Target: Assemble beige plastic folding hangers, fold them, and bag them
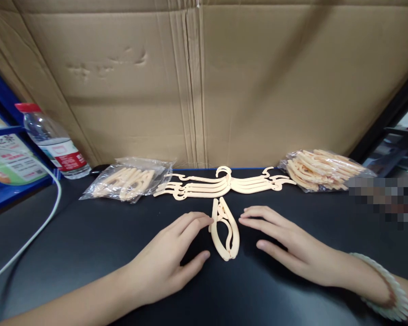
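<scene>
A folded cream plastic hanger (236, 231) lies on the black table between my hands, its rounded end toward me. My left hand (177, 253) is at its left side, fingers apart and holding nothing, with a fingertip at the hanger's edge. To the right, my right hand (289, 244) is held with thumb and fingers spread, a small gap from the hanger, with nothing in it. Just behind the folded hanger, several unfolded cream hangers (204, 189) lie stacked, their arms stretched left and right and a hook at the back.
Clear bags of folded hangers lie at back left (124, 181) and back right (323, 170). A red-capped bottle (59, 145) stands at left beside a blue rack (3, 199). A white cable (51, 215) crosses the left side. Cardboard (122, 81) walls the back.
</scene>
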Demonstrator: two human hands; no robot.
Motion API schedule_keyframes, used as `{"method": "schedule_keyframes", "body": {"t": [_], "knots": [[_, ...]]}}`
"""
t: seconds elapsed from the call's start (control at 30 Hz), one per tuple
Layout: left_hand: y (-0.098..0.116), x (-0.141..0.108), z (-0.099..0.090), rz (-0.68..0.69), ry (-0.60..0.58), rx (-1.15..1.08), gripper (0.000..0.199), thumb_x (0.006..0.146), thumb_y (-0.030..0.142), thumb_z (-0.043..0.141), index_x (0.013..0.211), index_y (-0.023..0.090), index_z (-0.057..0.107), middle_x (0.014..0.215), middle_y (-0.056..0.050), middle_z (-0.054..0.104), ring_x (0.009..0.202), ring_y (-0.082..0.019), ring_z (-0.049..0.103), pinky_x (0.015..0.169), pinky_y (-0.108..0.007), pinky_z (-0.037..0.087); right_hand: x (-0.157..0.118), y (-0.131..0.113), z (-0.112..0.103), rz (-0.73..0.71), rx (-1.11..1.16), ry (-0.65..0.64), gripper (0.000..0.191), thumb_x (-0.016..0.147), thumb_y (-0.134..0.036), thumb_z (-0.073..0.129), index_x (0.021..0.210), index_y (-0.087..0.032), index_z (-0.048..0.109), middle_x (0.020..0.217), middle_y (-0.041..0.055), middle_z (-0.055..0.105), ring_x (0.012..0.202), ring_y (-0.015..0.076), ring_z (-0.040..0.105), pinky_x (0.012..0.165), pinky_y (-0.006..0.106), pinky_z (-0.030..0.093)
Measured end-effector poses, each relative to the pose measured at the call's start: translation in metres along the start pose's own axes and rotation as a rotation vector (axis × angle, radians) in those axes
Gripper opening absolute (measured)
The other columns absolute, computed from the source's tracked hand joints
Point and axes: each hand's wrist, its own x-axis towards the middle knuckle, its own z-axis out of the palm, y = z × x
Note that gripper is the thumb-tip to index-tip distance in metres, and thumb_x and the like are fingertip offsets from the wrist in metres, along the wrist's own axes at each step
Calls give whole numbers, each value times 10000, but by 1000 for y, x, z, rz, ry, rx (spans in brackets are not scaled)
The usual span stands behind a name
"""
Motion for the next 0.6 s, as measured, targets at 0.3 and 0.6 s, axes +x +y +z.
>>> {"method": "schedule_keyframes", "body": {"t": [0.3,0.6], "knots": [[-28,7,-4,-2,-1,71,244,934,210,459,1162,201,544,1215,-95,556,1140,-223,534,992,-374,468,2,83,-7,137,-89,366,263,938,-319,480,1147,-230,613,1200,92,618,1161,244,561,1037,472,433],[-26,7,-4,9,-17,97,240,940,205,442,1149,203,560,1234,-102,537,1154,-230,519,1002,-387,462,2,85,-4,153,-154,374,267,916,-299,494,1144,-235,619,1214,79,632,1169,246,571,1032,470,451]]}}
